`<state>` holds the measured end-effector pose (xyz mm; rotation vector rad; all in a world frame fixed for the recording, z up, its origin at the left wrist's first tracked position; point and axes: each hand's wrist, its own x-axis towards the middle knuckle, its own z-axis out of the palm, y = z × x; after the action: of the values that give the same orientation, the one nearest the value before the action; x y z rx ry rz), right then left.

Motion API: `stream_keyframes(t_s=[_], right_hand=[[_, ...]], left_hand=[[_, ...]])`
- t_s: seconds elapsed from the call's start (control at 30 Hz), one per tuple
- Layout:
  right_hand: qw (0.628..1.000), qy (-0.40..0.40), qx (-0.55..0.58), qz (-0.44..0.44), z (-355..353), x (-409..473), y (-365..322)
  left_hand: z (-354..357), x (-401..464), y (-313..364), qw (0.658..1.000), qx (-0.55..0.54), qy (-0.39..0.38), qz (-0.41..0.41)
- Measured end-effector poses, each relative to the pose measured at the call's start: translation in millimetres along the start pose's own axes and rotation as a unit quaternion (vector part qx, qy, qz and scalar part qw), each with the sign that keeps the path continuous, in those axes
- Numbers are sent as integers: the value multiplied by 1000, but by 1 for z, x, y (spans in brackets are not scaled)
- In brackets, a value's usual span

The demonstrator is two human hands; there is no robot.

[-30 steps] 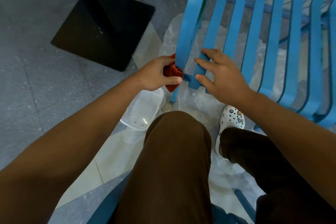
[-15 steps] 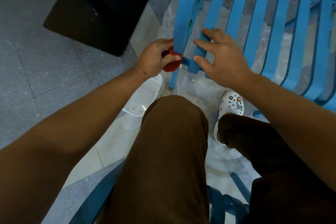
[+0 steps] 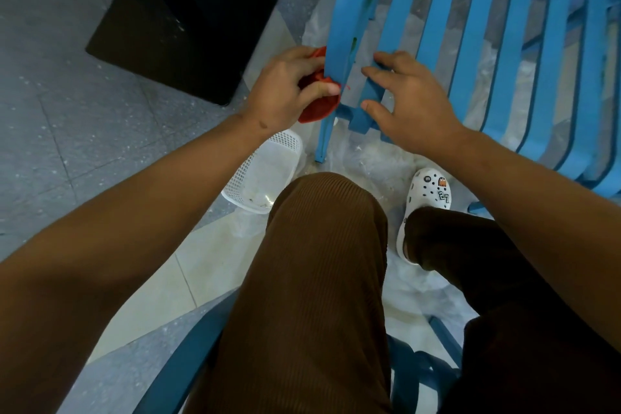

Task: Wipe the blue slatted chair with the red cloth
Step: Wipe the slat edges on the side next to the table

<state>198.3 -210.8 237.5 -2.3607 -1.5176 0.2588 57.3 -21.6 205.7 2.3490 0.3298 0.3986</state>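
The blue slatted chair (image 3: 477, 30) fills the upper right, its slats running down toward me. My left hand (image 3: 285, 91) grips the bunched red cloth (image 3: 319, 107) against the outer side of the leftmost slat, near the seat's front corner. Most of the cloth is hidden behind my fingers and the slat. My right hand (image 3: 410, 101) rests on the front ends of the neighbouring slats, fingers spread and curled over their edges.
A black square table base (image 3: 188, 20) with its post stands on the grey floor at upper left. A white mesh basket (image 3: 265, 171) lies by the chair's front leg. Clear plastic sheeting covers the floor under the chair. My knees and a white clog (image 3: 426, 198) are below.
My left hand with the cloth has slid a little up the leftmost slat's side, and more of the cloth now shows below my thumb. My right hand keeps its place on the slat ends.
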Motion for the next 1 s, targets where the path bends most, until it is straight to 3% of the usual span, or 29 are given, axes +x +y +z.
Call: stream_keyframes(t_s=[0.2,0.53,0.83,1.0], right_hand=[[1000,-5,6,-2,1,2,5],[1000,-15,12,-6,-1,6,7],[1000,-23,13,-11,-7,4,5],[1000,-19,21,-12,-6,5,8]], left_hand=[[17,-6,-3,998,-13,52,-44],[53,-11,-24,983,85,6,-161],[11,2,-11,991,108,-2,-75],[17,6,-25,989,122,-41,-71]])
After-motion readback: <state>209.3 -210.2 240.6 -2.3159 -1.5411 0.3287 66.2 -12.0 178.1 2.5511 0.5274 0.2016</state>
